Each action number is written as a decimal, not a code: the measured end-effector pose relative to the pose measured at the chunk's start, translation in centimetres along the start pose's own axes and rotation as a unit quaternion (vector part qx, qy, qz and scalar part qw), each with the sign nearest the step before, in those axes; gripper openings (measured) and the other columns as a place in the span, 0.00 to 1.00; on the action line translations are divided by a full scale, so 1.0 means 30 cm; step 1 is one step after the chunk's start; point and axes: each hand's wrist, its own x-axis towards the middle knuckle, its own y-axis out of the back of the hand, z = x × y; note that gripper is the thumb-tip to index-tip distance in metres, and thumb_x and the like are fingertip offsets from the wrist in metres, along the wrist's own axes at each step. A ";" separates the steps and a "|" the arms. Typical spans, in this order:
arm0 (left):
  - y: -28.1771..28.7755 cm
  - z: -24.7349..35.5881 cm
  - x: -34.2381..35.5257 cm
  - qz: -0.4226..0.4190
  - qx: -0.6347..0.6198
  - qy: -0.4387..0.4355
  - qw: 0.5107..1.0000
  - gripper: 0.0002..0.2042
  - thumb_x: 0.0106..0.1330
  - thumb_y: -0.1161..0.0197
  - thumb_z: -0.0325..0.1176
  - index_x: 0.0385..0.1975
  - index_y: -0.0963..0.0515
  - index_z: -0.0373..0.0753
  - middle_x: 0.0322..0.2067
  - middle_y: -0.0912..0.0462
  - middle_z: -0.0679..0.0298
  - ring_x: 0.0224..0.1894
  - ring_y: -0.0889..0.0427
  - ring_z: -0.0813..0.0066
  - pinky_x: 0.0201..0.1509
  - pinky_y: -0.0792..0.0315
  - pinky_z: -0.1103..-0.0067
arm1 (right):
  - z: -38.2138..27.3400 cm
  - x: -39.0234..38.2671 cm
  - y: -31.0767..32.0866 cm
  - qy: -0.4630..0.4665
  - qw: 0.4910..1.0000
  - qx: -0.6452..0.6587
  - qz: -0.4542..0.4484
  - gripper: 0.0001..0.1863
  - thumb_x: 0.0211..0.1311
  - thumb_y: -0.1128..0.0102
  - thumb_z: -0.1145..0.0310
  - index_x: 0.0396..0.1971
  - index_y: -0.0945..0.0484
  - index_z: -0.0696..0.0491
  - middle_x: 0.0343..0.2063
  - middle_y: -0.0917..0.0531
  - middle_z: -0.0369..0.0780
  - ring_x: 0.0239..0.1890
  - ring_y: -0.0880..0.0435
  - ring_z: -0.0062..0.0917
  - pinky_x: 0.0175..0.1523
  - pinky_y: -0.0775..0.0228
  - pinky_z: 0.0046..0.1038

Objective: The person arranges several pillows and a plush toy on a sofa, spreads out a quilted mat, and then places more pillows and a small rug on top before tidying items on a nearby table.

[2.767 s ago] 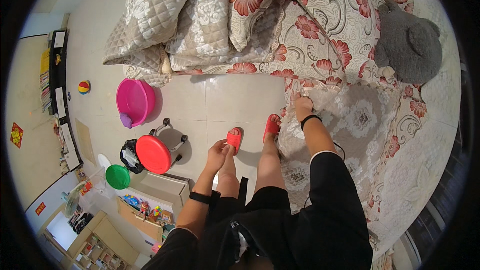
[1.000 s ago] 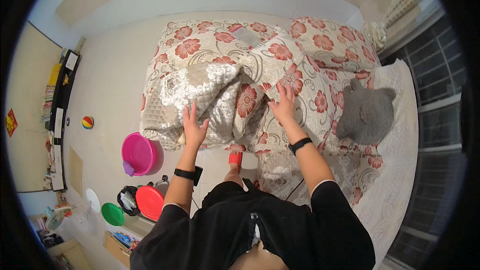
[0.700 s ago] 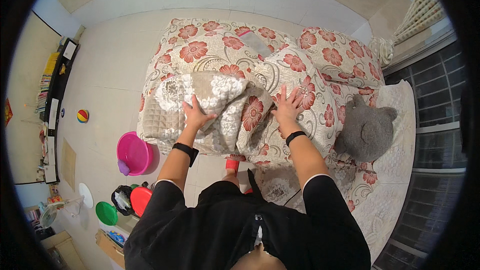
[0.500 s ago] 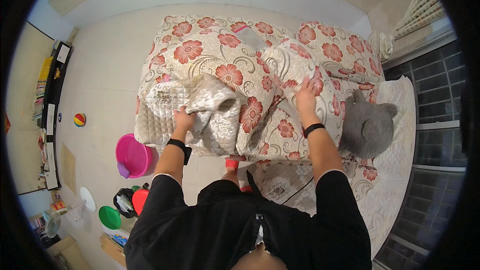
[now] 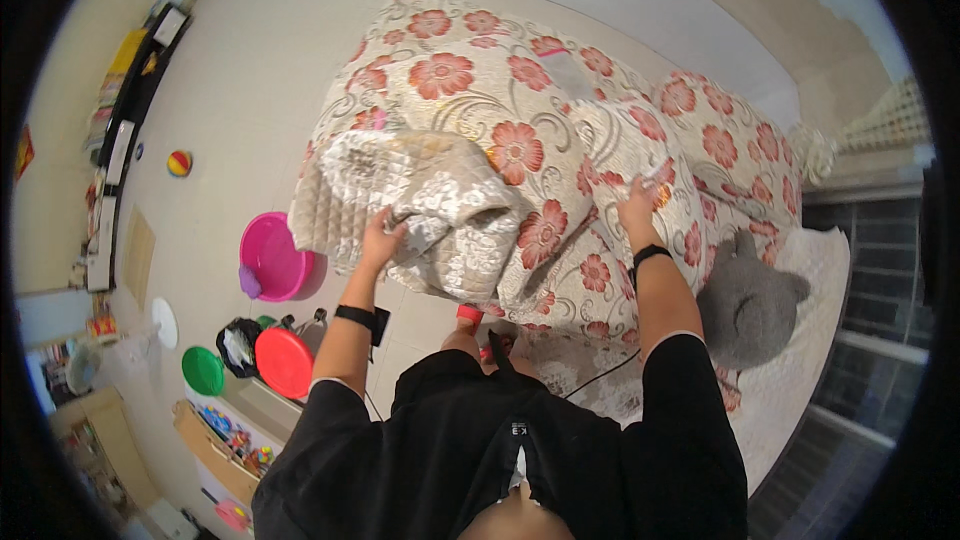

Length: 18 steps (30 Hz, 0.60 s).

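A beige quilted cover [image 5: 400, 185] with pale flowers lies bunched on the near left part of a large piece of furniture draped in red-flowered fabric [image 5: 440, 75]. My left hand [image 5: 381, 238] is closed on the cover's near side, its thumb and fingers pinching a fold. Over a red-flowered cushion [image 5: 610, 135], my right hand [image 5: 636, 208] has its fingers drawn together. At its fingertips shows a small pale, shiny thing with an orange patch [image 5: 661, 196], too blurred to name. A clear bag with a pink strip [image 5: 553, 52] lies beyond the cushion.
A grey plush cushion with ears [image 5: 752, 305] rests at the right, beside the window [image 5: 880, 290]. On the floor at left are a pink basin [image 5: 275, 258], a red stool [image 5: 284, 362], a green basin [image 5: 203, 370], a small ball [image 5: 179, 163] and a toy box [image 5: 215, 440].
The whole view has turned and shifted. My left hand stays at the quilted cover. My right hand's spread fingers have come together, and a pale shiny thing now shows by them.
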 end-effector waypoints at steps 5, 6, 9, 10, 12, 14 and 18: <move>-0.001 -0.024 -0.281 0.012 -0.137 -0.004 0.990 0.29 0.55 0.36 0.36 0.58 0.35 0.38 0.51 0.28 0.47 0.49 0.23 0.59 0.49 0.28 0.72 | 0.132 0.013 -0.025 -0.009 0.996 -0.013 -0.084 0.52 0.46 0.34 0.61 0.64 0.61 0.62 0.58 0.48 0.67 0.65 0.59 0.56 0.69 0.69 0.38; 0.075 -0.103 -0.394 0.040 -0.151 0.024 0.988 0.28 0.57 0.37 0.33 0.58 0.36 0.39 0.53 0.30 0.47 0.50 0.25 0.61 0.48 0.28 0.74 | -0.056 -0.057 -0.025 0.006 0.991 -0.020 -0.129 0.52 0.46 0.34 0.60 0.63 0.60 0.63 0.59 0.50 0.67 0.66 0.61 0.54 0.69 0.69 0.34; 0.113 -0.142 -0.551 0.049 -0.197 0.035 0.979 0.26 0.59 0.38 0.30 0.59 0.36 0.41 0.54 0.31 0.48 0.49 0.24 0.64 0.47 0.27 0.76 | 0.030 -0.146 0.002 -0.007 0.996 -0.053 -0.078 0.55 0.44 0.34 0.59 0.65 0.63 0.57 0.59 0.59 0.70 0.64 0.58 0.59 0.68 0.60 0.37; 0.134 -0.171 -0.622 0.054 -0.198 0.053 0.977 0.26 0.59 0.38 0.30 0.59 0.36 0.40 0.54 0.31 0.49 0.47 0.23 0.65 0.46 0.26 0.76 | 0.020 -0.194 0.003 0.000 0.996 -0.057 -0.063 0.54 0.44 0.35 0.58 0.65 0.62 0.56 0.59 0.59 0.70 0.64 0.58 0.58 0.68 0.61 0.38; 0.185 -0.238 -0.775 0.099 -0.179 0.031 0.978 0.27 0.59 0.38 0.32 0.59 0.37 0.40 0.53 0.30 0.49 0.44 0.21 0.64 0.44 0.26 0.75 | -0.027 -0.293 0.002 -0.006 0.997 -0.060 -0.049 0.53 0.44 0.35 0.57 0.65 0.61 0.56 0.59 0.58 0.70 0.64 0.57 0.58 0.67 0.61 0.40; 0.217 -0.301 -0.941 0.127 -0.133 0.058 0.981 0.26 0.58 0.38 0.33 0.58 0.36 0.40 0.52 0.29 0.48 0.44 0.21 0.64 0.44 0.26 0.75 | -0.049 -0.397 -0.006 -0.016 0.998 -0.058 -0.036 0.52 0.44 0.36 0.56 0.65 0.59 0.55 0.59 0.57 0.69 0.64 0.56 0.57 0.67 0.62 0.41; 0.228 -0.410 -1.315 0.146 -0.100 0.121 0.977 0.25 0.58 0.38 0.34 0.56 0.34 0.38 0.49 0.27 0.48 0.42 0.21 0.64 0.44 0.25 0.74 | -0.008 -0.612 -0.145 0.067 0.994 0.081 0.001 0.42 0.47 0.38 0.59 0.60 0.48 0.55 0.56 0.46 0.63 0.60 0.47 0.51 0.64 0.56 0.40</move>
